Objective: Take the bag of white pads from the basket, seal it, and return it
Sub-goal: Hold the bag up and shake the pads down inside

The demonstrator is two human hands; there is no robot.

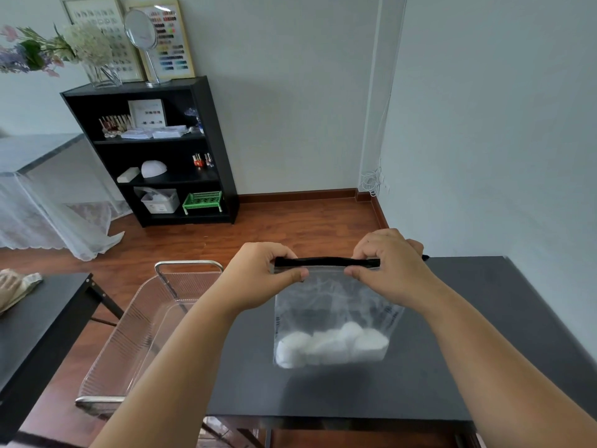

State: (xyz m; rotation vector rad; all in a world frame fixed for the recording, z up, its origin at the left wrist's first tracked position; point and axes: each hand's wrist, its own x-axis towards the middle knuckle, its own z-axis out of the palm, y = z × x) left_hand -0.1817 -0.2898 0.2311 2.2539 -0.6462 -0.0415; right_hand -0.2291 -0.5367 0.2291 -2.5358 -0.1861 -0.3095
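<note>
A clear plastic bag (332, 305) hangs upright above the black table (468, 334), with several white pads (329, 347) piled at its bottom. A black zip strip (326, 262) runs along its top edge. My left hand (261, 273) pinches the strip's left end between thumb and fingers. At the strip's right end, my right hand (387, 263) pinches it the same way. The clear plastic basket (142, 331) stands to the left of the table, under my left forearm; nothing shows inside it.
A second black table (42, 328) sits at the left with a beige cloth (16, 286) on it. A black shelf unit (155, 150) stands against the far wall on the wooden floor. A white wall runs close along the right side.
</note>
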